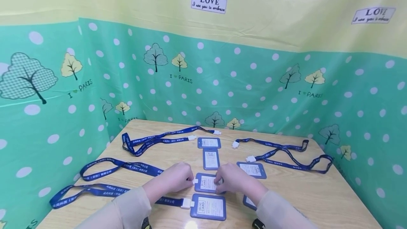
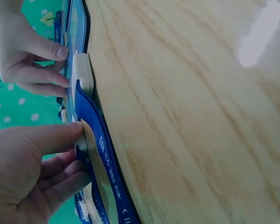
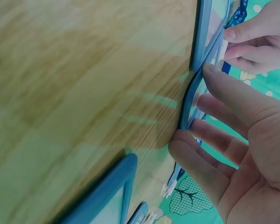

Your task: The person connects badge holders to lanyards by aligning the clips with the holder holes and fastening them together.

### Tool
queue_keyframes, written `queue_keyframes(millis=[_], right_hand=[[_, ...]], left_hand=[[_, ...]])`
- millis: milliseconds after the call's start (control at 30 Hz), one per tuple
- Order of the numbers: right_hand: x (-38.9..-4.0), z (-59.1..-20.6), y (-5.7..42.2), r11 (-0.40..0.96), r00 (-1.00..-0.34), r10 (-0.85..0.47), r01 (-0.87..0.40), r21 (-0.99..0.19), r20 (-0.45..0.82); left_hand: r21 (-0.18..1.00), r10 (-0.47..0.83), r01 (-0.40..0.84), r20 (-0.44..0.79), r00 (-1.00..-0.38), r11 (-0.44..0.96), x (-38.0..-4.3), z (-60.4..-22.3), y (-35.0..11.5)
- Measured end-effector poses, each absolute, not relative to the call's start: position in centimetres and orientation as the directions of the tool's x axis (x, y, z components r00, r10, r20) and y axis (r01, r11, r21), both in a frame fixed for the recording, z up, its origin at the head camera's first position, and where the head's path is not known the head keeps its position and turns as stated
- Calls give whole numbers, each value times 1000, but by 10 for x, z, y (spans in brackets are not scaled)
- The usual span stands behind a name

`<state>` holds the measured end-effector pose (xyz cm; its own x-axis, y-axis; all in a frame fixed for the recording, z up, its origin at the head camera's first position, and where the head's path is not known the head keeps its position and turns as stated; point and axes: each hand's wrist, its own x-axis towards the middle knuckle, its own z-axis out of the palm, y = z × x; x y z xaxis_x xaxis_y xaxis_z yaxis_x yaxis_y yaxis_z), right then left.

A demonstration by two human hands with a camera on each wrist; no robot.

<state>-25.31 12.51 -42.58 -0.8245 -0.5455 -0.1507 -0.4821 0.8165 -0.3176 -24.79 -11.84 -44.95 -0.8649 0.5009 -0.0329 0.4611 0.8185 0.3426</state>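
On the near side of a wood-grain table [image 1: 324,200], a blue front card holder [image 1: 208,206] lies flat, the white end of a lettered navy front lanyard [image 1: 116,191] at its left edge; another holder [image 1: 248,201] shows partly beneath a person's right sleeve [image 1: 281,204]. Just beyond, the left hand [image 1: 178,178] pinches the white clip [image 2: 82,143] of a second lanyard [image 1: 136,167] between thumb and curled fingers, at the left end of a middle card holder [image 1: 205,183]. The right hand [image 1: 234,178] grips that holder's opposite end between thumb and fingers. Farther back, three card holders [image 1: 211,159] lie between left-hand lanyards [image 1: 171,140] and right-hand lanyards [image 1: 292,165], before a green-and-yellow curtain [image 1: 229,66] printed with trees.
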Motion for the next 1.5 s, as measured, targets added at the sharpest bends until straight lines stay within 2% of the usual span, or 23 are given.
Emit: queue_keyframes(millis=[500, 700, 867, 1200, 1500], right_hand=[[-248, -427, 126, 803, -815, -564, -504, -317, -132], [-248, -424, 131, 801, -824, -553, -486, -351, -121], [-249, -415, 138, 810, -854, -510, -436, -393, -104], [-258, -386, 149, 779, -876, -479, -456, -430, 61], [-266, -364, 159, 678, -837, -465, -547, -491, 291]], left_hand=[[335, 545, 513, -1, -839, 790, -245, -447, -125], [365, 516, 479, -6, -857, 799, -243, -440, -127], [351, 486, 470, 45, -873, 810, -244, -424, -129], [312, 494, 555, 256, -831, 771, -252, -386, -130], [323, 439, 589, 430, -789, 741, -260, -372, -127]])
